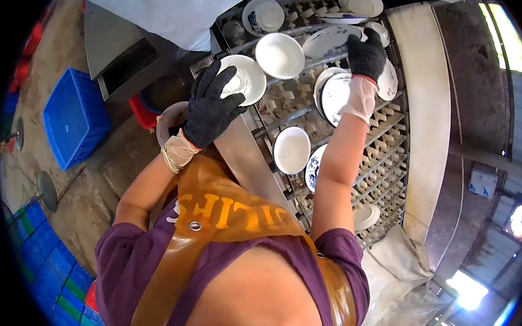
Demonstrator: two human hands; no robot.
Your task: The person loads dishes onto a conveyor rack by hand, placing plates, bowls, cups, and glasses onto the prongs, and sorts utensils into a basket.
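Note:
My left hand (212, 107), in a black glove over a pale one, grips the left rim of a white bowl (256, 81). Something whitish and glossy lies in this bowl; its kind is unclear. Another white bowl (280, 56) sits just beyond it. My right hand (367, 56), gloved the same way, reaches over the pegged rack with fingers apart. Near its fingertips are a large patterned plate (330, 42) and a small white bowl (378, 32). Below the hand rest overlapping plates (335, 99) and a speckled plate (388, 81), partly covered by it.
The pegged conveyor rack (383, 162) also carries a deep white bowl (292, 150), a blue-patterned dish (313, 168), and a glass (234, 32). A metal ledge (252, 157) borders it. A blue crate (76, 120) stands on the floor at left.

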